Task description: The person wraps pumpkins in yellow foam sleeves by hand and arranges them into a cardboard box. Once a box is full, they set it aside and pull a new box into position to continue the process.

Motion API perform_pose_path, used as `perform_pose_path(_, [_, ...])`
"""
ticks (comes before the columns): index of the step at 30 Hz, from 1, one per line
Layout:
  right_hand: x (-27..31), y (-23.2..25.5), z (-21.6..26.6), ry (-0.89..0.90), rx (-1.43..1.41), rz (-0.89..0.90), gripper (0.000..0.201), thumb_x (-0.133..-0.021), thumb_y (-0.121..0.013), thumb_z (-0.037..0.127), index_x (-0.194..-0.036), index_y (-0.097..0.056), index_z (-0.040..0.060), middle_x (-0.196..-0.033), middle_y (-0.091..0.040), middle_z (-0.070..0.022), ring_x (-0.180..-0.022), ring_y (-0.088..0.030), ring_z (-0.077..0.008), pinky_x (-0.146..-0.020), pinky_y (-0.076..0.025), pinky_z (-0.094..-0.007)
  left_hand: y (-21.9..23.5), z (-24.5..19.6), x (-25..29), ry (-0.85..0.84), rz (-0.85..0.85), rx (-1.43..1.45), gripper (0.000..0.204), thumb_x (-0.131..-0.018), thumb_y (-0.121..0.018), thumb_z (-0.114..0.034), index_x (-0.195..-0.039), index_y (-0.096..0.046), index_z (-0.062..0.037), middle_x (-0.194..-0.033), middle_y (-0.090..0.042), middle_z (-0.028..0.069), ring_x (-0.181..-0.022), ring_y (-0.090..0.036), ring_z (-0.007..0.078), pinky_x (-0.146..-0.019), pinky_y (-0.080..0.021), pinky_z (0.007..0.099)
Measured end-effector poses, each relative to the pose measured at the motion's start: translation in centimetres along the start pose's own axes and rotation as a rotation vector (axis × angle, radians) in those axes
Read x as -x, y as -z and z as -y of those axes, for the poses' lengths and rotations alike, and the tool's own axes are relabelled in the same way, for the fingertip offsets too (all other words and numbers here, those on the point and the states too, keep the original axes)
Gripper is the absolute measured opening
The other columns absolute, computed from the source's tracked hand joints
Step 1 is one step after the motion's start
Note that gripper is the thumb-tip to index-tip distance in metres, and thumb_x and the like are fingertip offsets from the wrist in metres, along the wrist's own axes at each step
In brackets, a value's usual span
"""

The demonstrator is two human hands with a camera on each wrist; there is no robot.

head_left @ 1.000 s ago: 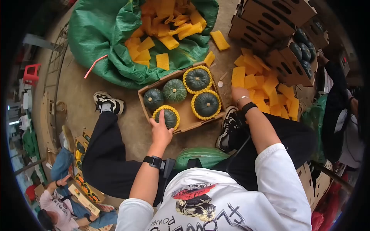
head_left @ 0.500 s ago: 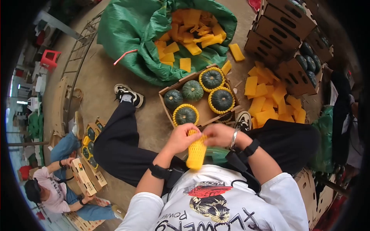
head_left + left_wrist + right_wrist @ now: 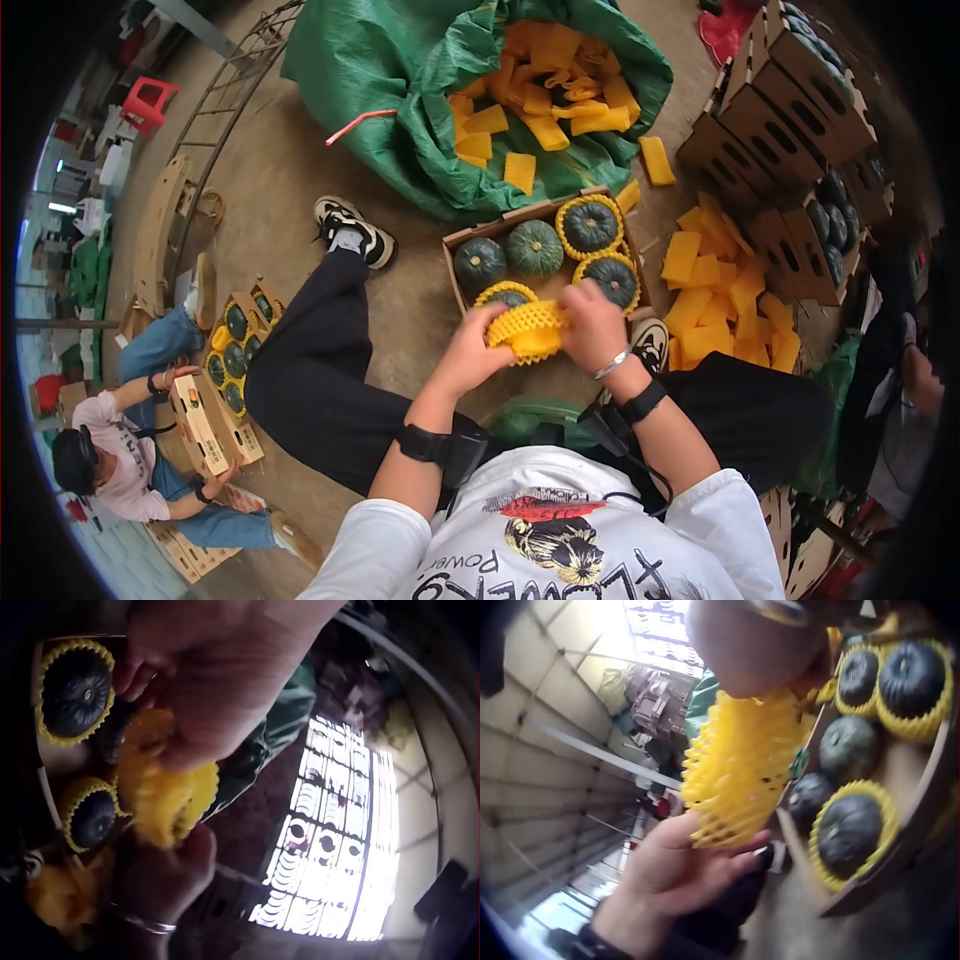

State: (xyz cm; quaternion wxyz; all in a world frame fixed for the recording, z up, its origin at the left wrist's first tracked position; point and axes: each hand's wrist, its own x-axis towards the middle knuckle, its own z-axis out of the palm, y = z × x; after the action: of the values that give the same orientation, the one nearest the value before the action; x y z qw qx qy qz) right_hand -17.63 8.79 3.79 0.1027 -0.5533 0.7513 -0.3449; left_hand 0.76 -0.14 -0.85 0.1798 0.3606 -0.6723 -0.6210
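Note:
Over the front of a cardboard box (image 3: 497,223), both hands hold a yellow foam net sleeve (image 3: 528,332), spread wide between them. My left hand (image 3: 468,352) grips its left side between thumb and fingers. At the other side my right hand (image 3: 597,328), with a bracelet at the wrist, pinches the net. Inside the box sit dark green squashes. Two at the back left, a squash (image 3: 480,264) and a lighter one (image 3: 534,247), are bare. Foam nets surround the squash (image 3: 588,227) at the back right, another (image 3: 612,278) below it, and a front squash (image 3: 850,831) partly hidden in the head view.
A big green sack (image 3: 400,120) full of yellow foam nets stands behind the box. More nets lie in a pile (image 3: 725,290) on the right, near stacked cartons (image 3: 785,130). At left, another person (image 3: 125,465) handles a carton (image 3: 200,425).
My left hand has left the front squash and now holds a foam net with the right hand. The net has been spread open and moved forward from my lap to the box's front.

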Motion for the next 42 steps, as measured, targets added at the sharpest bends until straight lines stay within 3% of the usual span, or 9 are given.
perform_pose_path(3, [-2.3, -4.2, -2.3, 0.114, -0.059, 0.417, 0.016, -0.072, -0.061, 0.018, -0.087, -0.064, 0.0125, -0.081, -0.063, -0.0145, -0.074, -0.062, -0.0339, -0.065, -0.05, -0.0437, 1.8, -3.1, -0.1, 0.194, 0.192, 0.569, 0.019, -0.083, -0.068, -0.019, -0.09, -0.062, -0.0026, -0.089, -0.057, -0.0007, -0.076, -0.052, 0.0057, -0.066, -0.044, 0.0248])
perform_pose_path(8, [-10.3, -9.8, 0.1, 0.1, 0.276, 0.251, 0.036, -0.076, -0.064, 0.033, -0.106, -0.06, 0.0136, -0.097, -0.062, -0.0088, -0.093, -0.058, -0.0271, -0.094, -0.031, -0.0484, 3.6, -0.3, -2.0, 0.083, -0.642, -0.912, 0.018, -0.08, -0.062, -0.023, -0.069, -0.061, -0.0095, -0.065, -0.058, 0.0081, -0.063, -0.054, 0.0305, -0.064, -0.036, 0.0448])
perform_pose_path(10, [-8.7, -16.0, -1.8, 0.095, 0.565, 0.331, 0.047, -0.078, -0.062, 0.029, -0.122, -0.05, 0.0157, -0.101, -0.055, -0.0106, -0.1, -0.054, -0.0275, -0.105, -0.017, -0.0596, 1.5, -0.5, -2.4, 0.032, -0.142, -1.262, 0.013, -0.074, -0.062, -0.022, -0.076, -0.063, -0.009, -0.074, -0.059, 0.0083, -0.072, -0.055, 0.0301, -0.069, -0.037, 0.0438])
perform_pose_path(22, [-7.6, -7.7, -0.5, 0.104, -0.202, -0.084, 0.078, -0.052, -0.076, 0.012, -0.122, -0.043, 0.0029, -0.117, -0.047, -0.0191, -0.11, -0.046, -0.0369, -0.097, -0.036, -0.0435, 4.1, 1.9, -3.4, 0.178, -0.61, 0.214, 0.03, -0.072, -0.047, 0.002, -0.101, -0.055, 0.0021, -0.093, -0.063, 0.0168, -0.089, -0.062, 0.0287, -0.08, -0.048, 0.0365])
perform_pose_path(27, [-2.5, -0.9, 7.0, 0.273, -0.113, 0.1, 0.058, -0.055, -0.075, 0.008, -0.111, -0.058, 0.0119, -0.128, -0.04, -0.0219, -0.118, -0.039, -0.0425, -0.099, -0.034, -0.0471, 2.3, -6.4, 0.0, 0.033, 0.07, 0.59, 0.072, -0.072, -0.07, -0.004, -0.134, -0.034, -0.005, -0.124, -0.049, 0.0074, -0.116, -0.047, 0.019, -0.097, -0.041, 0.0337])
perform_pose_path(31, [0.6, -0.2, 1.5, -0.625, -1.693, 0.095, 0.036, -0.084, -0.061, 0.017, -0.117, -0.055, 0.0031, -0.112, -0.059, -0.0068, -0.106, -0.055, -0.0198, -0.092, -0.043, -0.0338, 0.7, -5.8, 2.2, 0.075, 0.17, 1.045, 0.07, -0.07, -0.07, -0.007, -0.132, -0.037, -0.0053, -0.123, -0.052, 0.0095, -0.113, -0.052, 0.023, -0.097, -0.043, 0.0382])
perform_pose_path(33, [2.5, -3.9, -3.7, -0.526, -1.944, 0.333, 0.034, -0.089, -0.057, 0.021, -0.119, -0.054, 0.0061, -0.109, -0.061, -0.0058, -0.101, -0.056, -0.0156, -0.089, -0.044, -0.0311, 0.0, -6.7, 3.1, 0.041, 0.395, 1.112, 0.08, -0.069, -0.074, -0.013, -0.136, -0.032, -0.0047, -0.127, -0.05, 0.0103, -0.116, -0.051, 0.0239, -0.099, -0.04, 0.0391])
perform_pose_path(35, [3.3, -0.1, 3.0, -0.814, -1.883, 0.509, 0.029, -0.091, -0.053, 0.023, -0.115, -0.056, 0.0069, -0.104, -0.061, -0.0042, -0.094, -0.056, -0.0122, -0.082, -0.046, -0.0289, -1.5, -5.9, 3.4, 0.165, 0.462, 1.194, 0.083, -0.068, -0.076, -0.016, -0.136, -0.031, -0.004, -0.127, -0.05, 0.0106, -0.116, -0.05, 0.0243, -0.1, -0.04, 0.0394])
perform_pose_path(42, [2.1, 0.6, 2.2, -0.281, -0.352, -0.146, 0.021, -0.087, -0.061, 0.021, -0.099, -0.057, 0.0042, -0.087, -0.062, -0.0065, -0.076, -0.059, -0.0121, -0.058, -0.048, -0.0313, -0.9, -7.2, 2.7, 0.027, 0.052, 0.564, 0.075, -0.071, -0.074, -0.005, -0.133, -0.033, -0.0015, -0.118, -0.052, 0.0086, -0.107, -0.052, 0.0184, -0.095, -0.042, 0.0326])
